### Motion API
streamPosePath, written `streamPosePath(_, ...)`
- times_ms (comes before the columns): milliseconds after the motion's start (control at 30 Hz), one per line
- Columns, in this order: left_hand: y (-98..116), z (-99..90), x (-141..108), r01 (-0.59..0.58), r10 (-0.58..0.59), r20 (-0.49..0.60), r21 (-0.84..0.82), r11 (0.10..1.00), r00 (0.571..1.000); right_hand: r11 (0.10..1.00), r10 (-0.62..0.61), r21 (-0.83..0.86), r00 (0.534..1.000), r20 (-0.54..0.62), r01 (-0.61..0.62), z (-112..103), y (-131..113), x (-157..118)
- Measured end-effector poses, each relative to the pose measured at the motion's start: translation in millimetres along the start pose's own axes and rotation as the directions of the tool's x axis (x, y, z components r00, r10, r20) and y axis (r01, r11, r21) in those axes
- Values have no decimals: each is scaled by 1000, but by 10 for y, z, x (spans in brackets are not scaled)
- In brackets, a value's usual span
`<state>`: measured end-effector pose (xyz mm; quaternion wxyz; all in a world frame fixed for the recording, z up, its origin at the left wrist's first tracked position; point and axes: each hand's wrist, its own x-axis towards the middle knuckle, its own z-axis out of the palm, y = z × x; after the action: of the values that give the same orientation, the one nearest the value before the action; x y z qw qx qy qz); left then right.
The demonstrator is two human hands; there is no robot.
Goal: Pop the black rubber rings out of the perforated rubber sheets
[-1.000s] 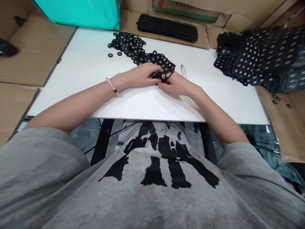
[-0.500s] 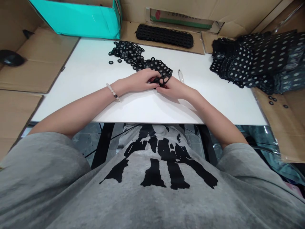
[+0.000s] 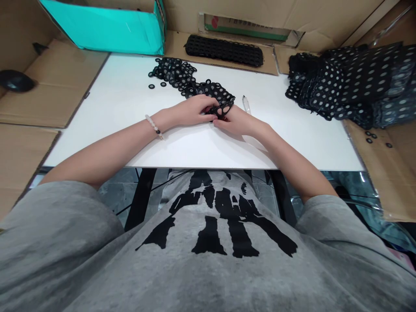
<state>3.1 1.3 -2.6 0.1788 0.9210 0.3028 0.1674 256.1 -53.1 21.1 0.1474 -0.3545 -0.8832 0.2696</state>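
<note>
2 hands, left (image 3: pixel 196 109) and right (image 3: pixel 238 121), fingers curled, pinching 1 black perforated sheet (image 3: pixel 224 108) between them, above white tabletop (image 3: pixel 195 147), beside black ring pile (image 3: pixel 175 71).

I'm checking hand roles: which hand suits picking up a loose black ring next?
Probably the left hand: it is nearer the loose black rings. The right hand is farther off. Both are at the black netting.
</note>
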Motion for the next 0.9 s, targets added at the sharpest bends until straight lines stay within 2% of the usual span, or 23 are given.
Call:
streamPosePath(700, 7, -2, -1, 5, -5, 3, -5, 1000, 1000, 999, -43, 1, 998, -40, 43, 38, 77, 18)
streamPosePath(900, 2, 0, -1, -6, 6, -4, -6, 1000, 1000, 1000, -27, -13, 999, -18, 27, 32, 100, 20)
